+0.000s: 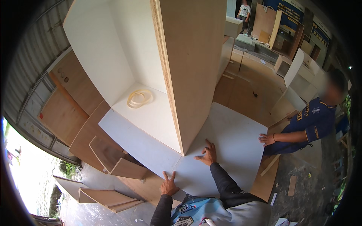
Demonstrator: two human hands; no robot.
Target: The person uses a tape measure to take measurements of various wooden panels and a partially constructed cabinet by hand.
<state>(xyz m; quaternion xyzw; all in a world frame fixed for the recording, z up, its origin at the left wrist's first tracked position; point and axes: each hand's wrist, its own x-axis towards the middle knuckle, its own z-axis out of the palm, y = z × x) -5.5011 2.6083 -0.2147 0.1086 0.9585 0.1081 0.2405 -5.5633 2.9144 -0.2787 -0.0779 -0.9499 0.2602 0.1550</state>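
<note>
A large pale blue-grey sheet (230, 150) lies flat in front of me, and a tall plywood cabinet (192, 64) with a white interior stands on it. My left hand (169, 185) rests on the sheet's near edge, its fingers spread. Farther right, my right hand (207, 153) presses on the sheet beside the cabinet's near corner, with thumb and fingers apart. Neither hand holds anything. Inside the cabinet, a loose coil of cream edging strip (139, 98) lies on the white bottom panel. At the right edge of the sheet rests a co-worker's hand (267, 139).
The co-worker (313, 120) in a dark blue shirt stands close on the right. Plywood panels (75, 86) lean along the left wall, and open wooden boxes (109, 197) sit on the floor at lower left. Another person (244, 13) stands far back. Scraps (292, 185) litter the right floor.
</note>
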